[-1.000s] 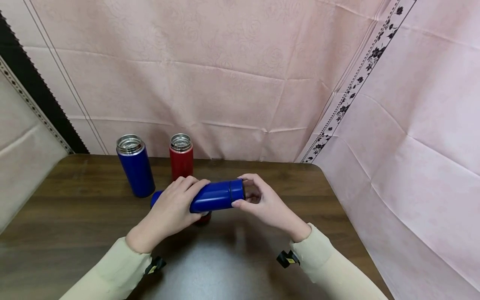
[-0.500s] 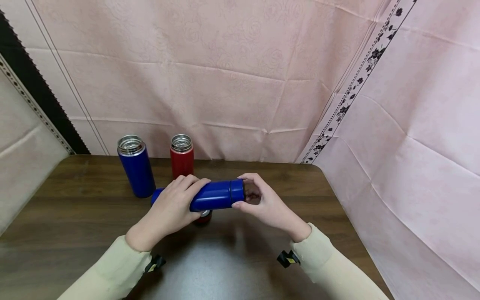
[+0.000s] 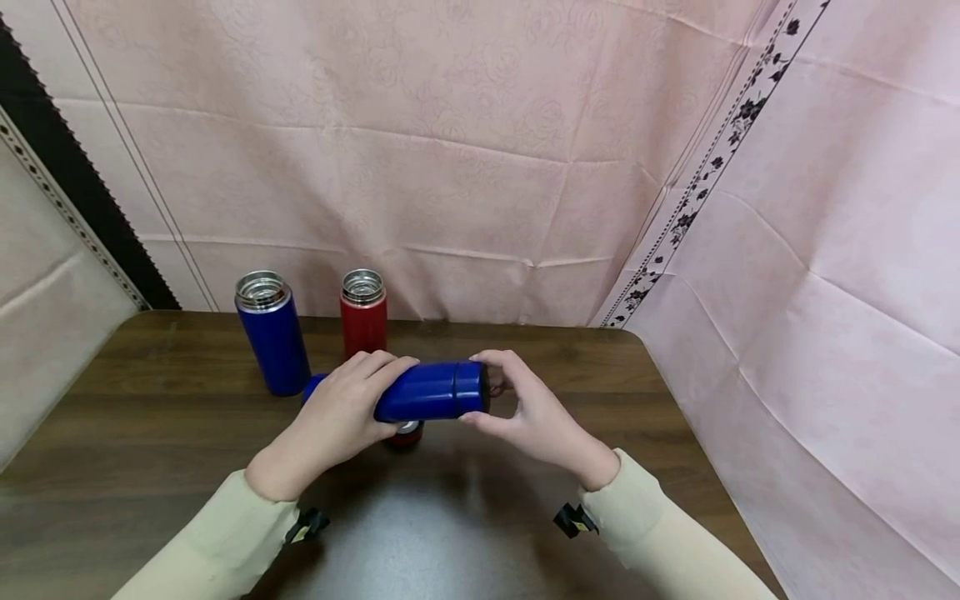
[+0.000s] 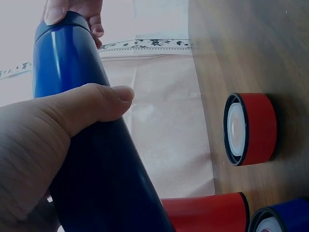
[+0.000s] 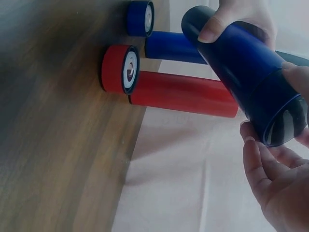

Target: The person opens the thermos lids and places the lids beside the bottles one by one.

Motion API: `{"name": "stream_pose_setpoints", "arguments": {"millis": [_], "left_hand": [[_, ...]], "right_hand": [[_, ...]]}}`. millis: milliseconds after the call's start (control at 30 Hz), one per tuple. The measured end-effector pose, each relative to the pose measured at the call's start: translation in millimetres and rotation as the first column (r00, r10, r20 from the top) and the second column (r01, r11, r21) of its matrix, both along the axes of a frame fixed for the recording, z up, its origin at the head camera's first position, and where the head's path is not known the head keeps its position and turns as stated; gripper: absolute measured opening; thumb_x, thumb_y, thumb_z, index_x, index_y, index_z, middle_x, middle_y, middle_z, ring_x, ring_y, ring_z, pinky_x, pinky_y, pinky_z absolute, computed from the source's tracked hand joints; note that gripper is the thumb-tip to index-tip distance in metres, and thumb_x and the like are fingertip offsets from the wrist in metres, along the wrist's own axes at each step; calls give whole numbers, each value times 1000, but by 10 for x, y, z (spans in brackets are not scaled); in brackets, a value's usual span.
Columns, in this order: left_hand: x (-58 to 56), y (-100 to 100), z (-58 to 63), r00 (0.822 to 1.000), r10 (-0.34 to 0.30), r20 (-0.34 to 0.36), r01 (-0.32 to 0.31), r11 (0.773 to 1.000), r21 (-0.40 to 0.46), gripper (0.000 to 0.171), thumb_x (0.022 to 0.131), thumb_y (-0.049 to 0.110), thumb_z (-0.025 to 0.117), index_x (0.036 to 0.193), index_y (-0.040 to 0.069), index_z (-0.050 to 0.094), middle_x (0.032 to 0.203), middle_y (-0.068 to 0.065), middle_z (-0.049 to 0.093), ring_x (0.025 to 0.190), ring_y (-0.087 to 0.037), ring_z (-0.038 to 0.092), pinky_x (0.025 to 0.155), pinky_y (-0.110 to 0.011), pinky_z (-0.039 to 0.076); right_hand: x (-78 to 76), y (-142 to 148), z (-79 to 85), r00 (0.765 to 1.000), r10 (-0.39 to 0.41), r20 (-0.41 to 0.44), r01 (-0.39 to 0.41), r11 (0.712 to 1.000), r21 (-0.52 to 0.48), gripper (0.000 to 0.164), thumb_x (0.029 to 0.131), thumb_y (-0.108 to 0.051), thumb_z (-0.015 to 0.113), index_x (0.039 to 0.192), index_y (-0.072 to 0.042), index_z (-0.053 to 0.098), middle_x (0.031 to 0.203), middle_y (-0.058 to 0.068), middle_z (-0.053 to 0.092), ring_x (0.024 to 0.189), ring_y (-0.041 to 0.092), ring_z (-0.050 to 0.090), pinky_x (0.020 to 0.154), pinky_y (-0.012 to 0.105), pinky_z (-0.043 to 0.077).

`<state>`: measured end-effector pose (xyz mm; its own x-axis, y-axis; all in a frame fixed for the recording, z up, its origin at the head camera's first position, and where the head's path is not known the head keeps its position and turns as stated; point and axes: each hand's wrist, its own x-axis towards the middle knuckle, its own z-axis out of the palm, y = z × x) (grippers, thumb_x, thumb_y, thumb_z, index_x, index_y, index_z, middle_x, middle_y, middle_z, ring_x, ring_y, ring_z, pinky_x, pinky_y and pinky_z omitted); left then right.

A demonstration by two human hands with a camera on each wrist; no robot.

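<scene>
A blue vacuum flask (image 3: 420,392) is held sideways above the table, its lidded end to the right. My left hand (image 3: 337,412) grips its body from above, thumb across the near side. At the other end, my right hand (image 3: 528,408) pinches the blue lid (image 3: 471,388) between thumb and fingers; a seam line shows between lid and body. Below the flask, a red lid (image 4: 258,129) lies on the table with its inner side up. Beside it is a loose blue lid (image 5: 140,18), seen in both wrist views.
An uncapped blue flask (image 3: 273,342) stands upright at the back left, its steel mouth showing. To its right stands an uncapped red flask (image 3: 363,321), partly behind the left hand. A pink cloth (image 3: 465,167) hangs behind the wooden table (image 3: 150,450).
Both hands and the held flask have shifted very slightly left. The right hand's fingers have turned a little around the lid. The standing flasks stay in place.
</scene>
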<state>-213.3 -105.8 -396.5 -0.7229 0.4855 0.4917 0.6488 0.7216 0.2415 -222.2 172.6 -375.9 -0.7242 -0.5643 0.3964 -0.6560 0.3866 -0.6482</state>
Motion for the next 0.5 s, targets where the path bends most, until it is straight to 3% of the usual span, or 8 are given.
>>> {"name": "stream_pose_setpoints", "arguments": {"millis": [300, 500], "left_hand": [[6, -28, -4, 998, 9, 69, -9, 1000, -1, 85, 64, 24, 92, 138, 17, 50, 126, -4, 57, 111, -25, 54, 94, -50, 47], [19, -48, 24, 994, 14, 106, -14, 1000, -2, 86, 65, 21, 91, 139, 16, 49, 129, -6, 58, 116, -27, 54, 98, -51, 44]], "right_hand": [[-9, -17, -55, 987, 34, -157, -19, 995, 95, 66, 81, -21, 80, 135, -18, 42, 127, -3, 47, 107, 12, 51, 86, 33, 50], [-10, -25, -97, 950, 54, -307, -9, 989, 145, 63, 80, -20, 81, 132, -13, 46, 135, 1, 47, 113, 14, 53, 88, 27, 48]]}}
